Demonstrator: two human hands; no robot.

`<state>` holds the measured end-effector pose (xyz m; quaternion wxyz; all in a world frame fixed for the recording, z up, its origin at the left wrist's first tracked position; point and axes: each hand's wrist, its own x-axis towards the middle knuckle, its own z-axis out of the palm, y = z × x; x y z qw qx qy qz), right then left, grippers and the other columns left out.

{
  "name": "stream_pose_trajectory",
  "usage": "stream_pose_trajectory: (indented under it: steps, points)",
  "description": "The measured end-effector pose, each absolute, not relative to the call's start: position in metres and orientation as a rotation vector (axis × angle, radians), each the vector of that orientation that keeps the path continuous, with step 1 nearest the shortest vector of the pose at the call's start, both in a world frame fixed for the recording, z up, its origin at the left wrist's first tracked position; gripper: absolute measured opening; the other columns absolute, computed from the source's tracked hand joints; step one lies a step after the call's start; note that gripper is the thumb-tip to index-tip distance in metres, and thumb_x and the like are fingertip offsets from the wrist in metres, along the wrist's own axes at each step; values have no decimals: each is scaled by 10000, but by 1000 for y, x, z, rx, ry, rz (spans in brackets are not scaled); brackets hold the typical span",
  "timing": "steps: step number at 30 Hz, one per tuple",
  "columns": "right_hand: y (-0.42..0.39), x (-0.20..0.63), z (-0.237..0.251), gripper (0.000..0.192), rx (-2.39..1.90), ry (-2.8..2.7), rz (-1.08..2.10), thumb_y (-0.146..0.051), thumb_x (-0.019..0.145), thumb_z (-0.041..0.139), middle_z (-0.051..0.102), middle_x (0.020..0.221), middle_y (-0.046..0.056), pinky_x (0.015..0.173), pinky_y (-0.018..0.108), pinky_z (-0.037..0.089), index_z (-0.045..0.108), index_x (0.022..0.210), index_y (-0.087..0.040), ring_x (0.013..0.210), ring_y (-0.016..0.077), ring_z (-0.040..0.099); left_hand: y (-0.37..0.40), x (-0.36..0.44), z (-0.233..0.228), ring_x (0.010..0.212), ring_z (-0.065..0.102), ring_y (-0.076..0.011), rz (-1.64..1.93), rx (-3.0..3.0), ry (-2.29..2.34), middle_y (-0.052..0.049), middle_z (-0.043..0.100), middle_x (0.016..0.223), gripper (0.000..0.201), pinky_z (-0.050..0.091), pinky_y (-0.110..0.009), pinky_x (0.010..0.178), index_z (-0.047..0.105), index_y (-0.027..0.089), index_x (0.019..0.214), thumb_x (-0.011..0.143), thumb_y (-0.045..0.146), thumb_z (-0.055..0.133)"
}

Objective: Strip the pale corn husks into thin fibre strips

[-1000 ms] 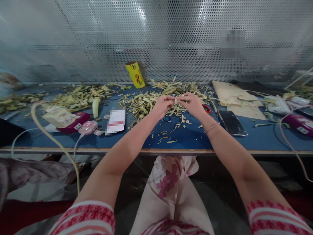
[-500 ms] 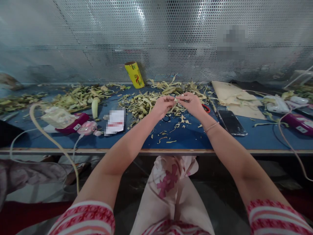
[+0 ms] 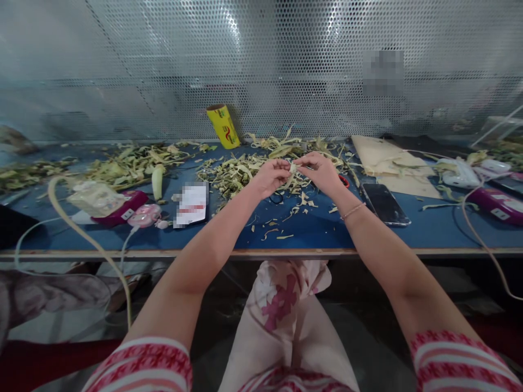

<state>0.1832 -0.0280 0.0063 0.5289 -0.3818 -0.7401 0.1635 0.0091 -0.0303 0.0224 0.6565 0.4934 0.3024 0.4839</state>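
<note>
My left hand (image 3: 271,177) and my right hand (image 3: 321,172) meet over the blue table, fingers pinched on a small pale-green plant piece (image 3: 293,168) held between them. Its exact kind is too small to tell. Under and behind my hands spreads a heap of dried, curled plant strips (image 3: 231,175). Small pale scraps (image 3: 304,202) lie in front of them. A red loop handle (image 3: 344,181) shows beside my right wrist, the rest of it hidden.
A black phone (image 3: 386,203) lies right of my right forearm, near brown cardboard (image 3: 378,155). Leftward are a white card (image 3: 191,204), a pink device (image 3: 145,215), and another plant heap (image 3: 122,166). A yellow tube (image 3: 223,126) leans at the perforated metal screen (image 3: 261,71).
The pale piece shows larger between my fingertips, and my hands have parted slightly. The view has shifted a little; the other things on the table stay in place.
</note>
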Motion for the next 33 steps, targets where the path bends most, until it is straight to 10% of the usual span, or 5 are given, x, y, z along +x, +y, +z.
stream_pose_trajectory:
  steps: [17, 33]
  points:
    - [-35, 177, 8, 168, -887, -1861, 360, -185, 754, 613, 631, 947, 61, 720, 317, 538, 734, 868, -209, 893, 184, 598, -32, 20, 14, 490, 482, -56, 1026, 857, 701, 32, 448, 528, 291, 420, -189, 512, 493, 146, 644, 866, 301, 599]
    - [-30, 172, 0, 283, -941, -1819, 400, -319, 809, 612, 582, 997, 67, 790, 371, 548, 606, 1071, -214, 857, 178, 591, -29, 22, 8, 496, 421, -30, 1309, 1133, 728, 62, 433, 572, 206, 362, -160, 531, 486, 162, 683, 823, 172, 635]
